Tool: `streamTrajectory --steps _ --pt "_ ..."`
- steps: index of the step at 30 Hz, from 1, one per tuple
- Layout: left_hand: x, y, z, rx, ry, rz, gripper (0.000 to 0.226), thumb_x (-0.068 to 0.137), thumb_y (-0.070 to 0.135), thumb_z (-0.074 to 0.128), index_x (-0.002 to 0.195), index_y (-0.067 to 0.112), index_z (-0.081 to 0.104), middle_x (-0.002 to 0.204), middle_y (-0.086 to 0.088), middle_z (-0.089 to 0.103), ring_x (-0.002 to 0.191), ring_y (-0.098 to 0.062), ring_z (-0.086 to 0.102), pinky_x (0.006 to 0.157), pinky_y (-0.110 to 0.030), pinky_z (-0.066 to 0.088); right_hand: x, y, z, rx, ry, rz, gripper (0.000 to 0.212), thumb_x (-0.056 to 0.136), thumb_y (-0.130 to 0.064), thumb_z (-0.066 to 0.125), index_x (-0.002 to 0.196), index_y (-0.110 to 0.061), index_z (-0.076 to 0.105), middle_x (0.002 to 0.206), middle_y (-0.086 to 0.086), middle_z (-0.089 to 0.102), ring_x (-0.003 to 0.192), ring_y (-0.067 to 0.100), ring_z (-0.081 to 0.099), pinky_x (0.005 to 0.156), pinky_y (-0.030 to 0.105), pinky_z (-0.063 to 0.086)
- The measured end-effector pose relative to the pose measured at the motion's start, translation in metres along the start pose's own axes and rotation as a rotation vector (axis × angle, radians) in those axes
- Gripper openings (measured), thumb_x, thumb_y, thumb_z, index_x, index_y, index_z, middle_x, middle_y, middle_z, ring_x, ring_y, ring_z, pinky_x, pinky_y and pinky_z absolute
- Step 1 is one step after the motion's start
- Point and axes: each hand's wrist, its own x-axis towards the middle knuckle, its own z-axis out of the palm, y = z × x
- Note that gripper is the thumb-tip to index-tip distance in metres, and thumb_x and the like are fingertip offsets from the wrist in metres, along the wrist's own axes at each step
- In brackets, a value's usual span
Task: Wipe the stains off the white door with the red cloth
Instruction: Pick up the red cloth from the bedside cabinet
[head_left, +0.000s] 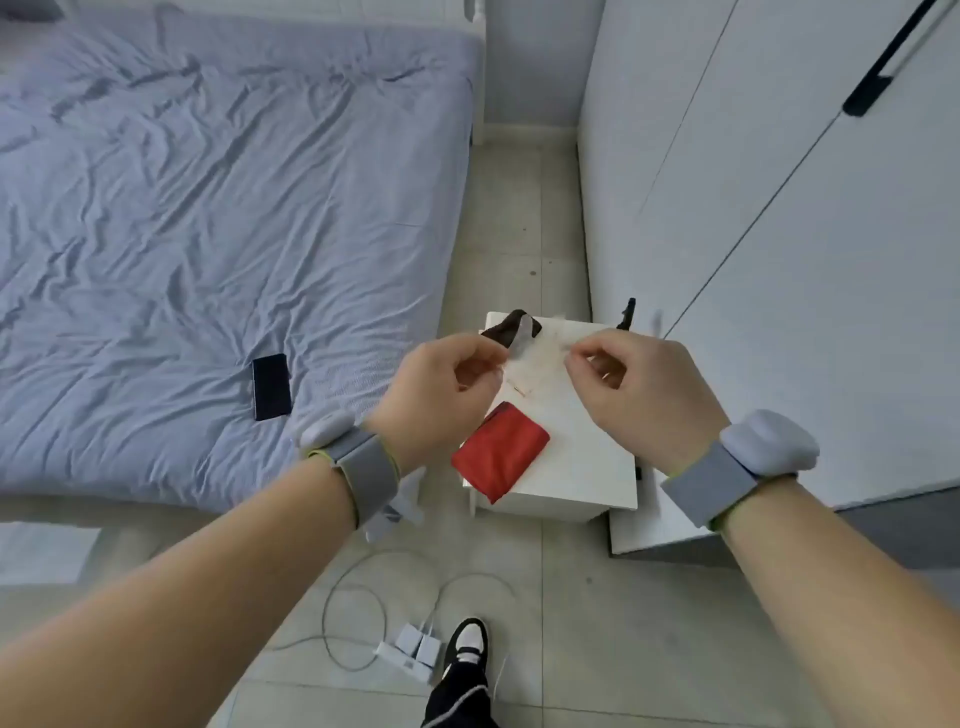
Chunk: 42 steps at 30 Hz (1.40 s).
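1. Wiping has not begun: the red cloth (501, 451) lies folded on the small white table (587, 467), and neither hand touches it.
2. Above it, the left hand (441, 395) pinches a pale translucent strip (521, 340). The right hand (639, 384) is curled in a pinch, but what it holds, if anything, is too small to tell.
3. Off to the right, the white door (779, 249) stands untouched. Picking up the cloth and wiping are both still to do.

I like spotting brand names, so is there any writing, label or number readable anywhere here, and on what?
None can be read. The phone on the bed shows a dark blank face; the red cloth, the grey wristbands and the white chargers on the floor bear no legible marks.
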Motion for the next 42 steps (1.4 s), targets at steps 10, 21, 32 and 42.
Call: streamTrajectory --steps 10,21,32,42 --pt "0.021 -0.172 0.06 0.042 -0.162 -0.368 0.025 0.095 0.013 0.065 0.116 0.024 0.071 0.102 0.01 0.071 0.086 -0.002 0.067 0.072 -0.005 0.048 0.048 0.068 0.139 0.195 -0.29 0.34 0.058 0.106 -0.051 0.03 0.105 -0.012 0.074 0.094 0.001 0.074 0.095 0.022 0.069 0.095 0.039 0.051" --pt "0.051 -0.294 0.138 0.096 -0.201 -0.57 0.039 0.095 0.018 0.065 0.134 0.019 0.062 0.126 -0.002 0.063 0.108 -0.017 0.064 0.093 -0.026 0.048 0.06 0.181 0.273 0.154 -0.429 0.665 0.023 0.101 -0.027 0.051 0.103 -0.013 0.07 0.084 -0.003 0.061 0.091 0.024 0.062 0.093 0.039 0.052" --pt "0.082 -0.378 0.208 0.243 -0.307 -0.638 0.055 0.096 0.024 0.063 0.148 0.015 0.047 0.145 -0.009 0.053 0.129 -0.029 0.055 0.109 -0.035 0.044 0.067 0.246 0.371 0.442 -0.338 1.261 0.024 0.097 -0.016 0.055 0.105 0.003 0.067 0.088 0.018 0.063 0.082 0.033 0.066 0.089 0.045 0.058" --pt "0.096 -0.4 0.232 0.439 -0.351 -0.68 0.071 0.091 0.046 0.07 0.149 0.016 0.042 0.141 -0.013 0.048 0.13 -0.035 0.047 0.104 -0.044 0.044 0.059 0.267 0.389 0.678 -0.392 1.49 0.028 0.1 -0.026 0.062 0.086 -0.003 0.058 0.083 0.018 0.065 0.084 0.032 0.066 0.085 0.047 0.057"
